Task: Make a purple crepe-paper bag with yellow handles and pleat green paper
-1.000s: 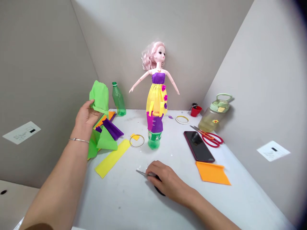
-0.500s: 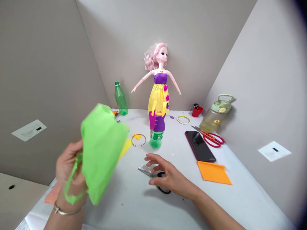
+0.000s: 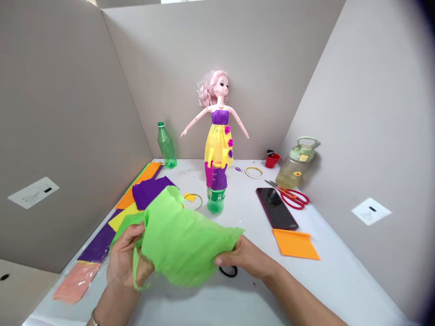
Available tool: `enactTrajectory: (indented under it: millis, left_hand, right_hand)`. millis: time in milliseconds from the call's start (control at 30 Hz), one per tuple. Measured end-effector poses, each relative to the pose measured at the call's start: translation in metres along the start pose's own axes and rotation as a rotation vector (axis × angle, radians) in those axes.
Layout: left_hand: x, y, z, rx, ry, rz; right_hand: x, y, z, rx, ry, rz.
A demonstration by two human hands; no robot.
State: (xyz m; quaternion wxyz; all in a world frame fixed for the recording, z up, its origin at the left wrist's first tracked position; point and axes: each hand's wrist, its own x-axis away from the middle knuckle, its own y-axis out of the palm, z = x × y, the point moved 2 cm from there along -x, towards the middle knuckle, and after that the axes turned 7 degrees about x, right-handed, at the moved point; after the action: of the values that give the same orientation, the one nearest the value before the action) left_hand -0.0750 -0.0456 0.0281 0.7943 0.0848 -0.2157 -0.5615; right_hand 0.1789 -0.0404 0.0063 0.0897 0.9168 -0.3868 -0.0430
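Observation:
A ragged-edged piece of bright green crepe paper (image 3: 185, 240) stretches between my two hands above the table. My left hand (image 3: 125, 258) grips its left side, and a thin torn strip dangles there. At the right edge, my right hand (image 3: 243, 257) pinches the sheet between thumb and fingers. Under the paper, one black handle loop of the small scissors (image 3: 228, 271) shows; their blades are hidden. Beyond stands a doll (image 3: 220, 117) with pink hair, a purple top and a yellow skirt. In front of it is a green bottle (image 3: 215, 201) wrapped in purple and magenta.
Folded coloured papers (image 3: 98, 242) lie along the left side. Another green bottle (image 3: 166, 147) stands at the back left. On the right are a phone (image 3: 277, 208), red-handled scissors (image 3: 294, 197), an orange paper piece (image 3: 295, 244) and a water jug (image 3: 294, 165). Grey partitions enclose the table.
The green paper has come down and right, now spread between both hands. My right hand, which was open over the small scissors, has taken hold of its edge. The view has shifted slightly.

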Motion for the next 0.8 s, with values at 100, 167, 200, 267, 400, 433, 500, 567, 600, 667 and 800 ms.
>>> enactTrajectory:
  millis: [100, 167, 200, 267, 400, 433, 500, 567, 600, 667, 800]
  left_hand:
    - [-0.014, -0.020, -0.003, 0.215, -0.064, 0.054]
    - [-0.022, -0.031, -0.006, 0.184, -0.072, 0.009]
    - [-0.025, -0.036, -0.008, 0.115, -0.064, -0.033]
    - [-0.027, -0.046, -0.012, -0.099, -0.040, -0.124]
    - [-0.023, -0.071, -0.023, -0.658, 0.023, -0.237]
    - [-0.022, -0.076, -0.025, -0.757, 0.037, -0.280]
    - [-0.023, -0.083, -0.028, -0.872, 0.062, -0.415]
    - [-0.029, -0.087, -0.027, -0.924, 0.107, -0.515]
    - [-0.035, -0.088, -0.024, -0.949, 0.142, -0.519]
    - [-0.048, -0.092, -0.017, -1.013, 0.226, -0.434]
    - [-0.058, -0.087, -0.001, -1.070, 0.278, -0.269]
  right_hand:
    - [-0.003, -0.005, -0.001, -0.012, 0.009, 0.091]
    - [-0.004, -0.010, -0.001, 0.033, 0.029, 0.162]
    - [-0.004, -0.013, -0.001, 0.066, 0.042, 0.189]
    - [-0.005, -0.017, -0.001, 0.128, 0.061, 0.219]
    - [-0.004, -0.020, -0.004, 0.147, 0.047, 0.223]
    - [-0.004, -0.020, -0.005, 0.143, 0.039, 0.225]
    - [-0.003, -0.020, -0.006, 0.148, 0.028, 0.225]
    - [-0.003, -0.022, -0.005, 0.206, 0.023, 0.225]
    - [-0.003, -0.023, -0.004, 0.276, 0.024, 0.243]
    - [-0.002, -0.026, -0.001, 0.552, 0.026, 0.343]
    - [-0.002, -0.029, 0.004, 1.232, 0.006, 0.504]
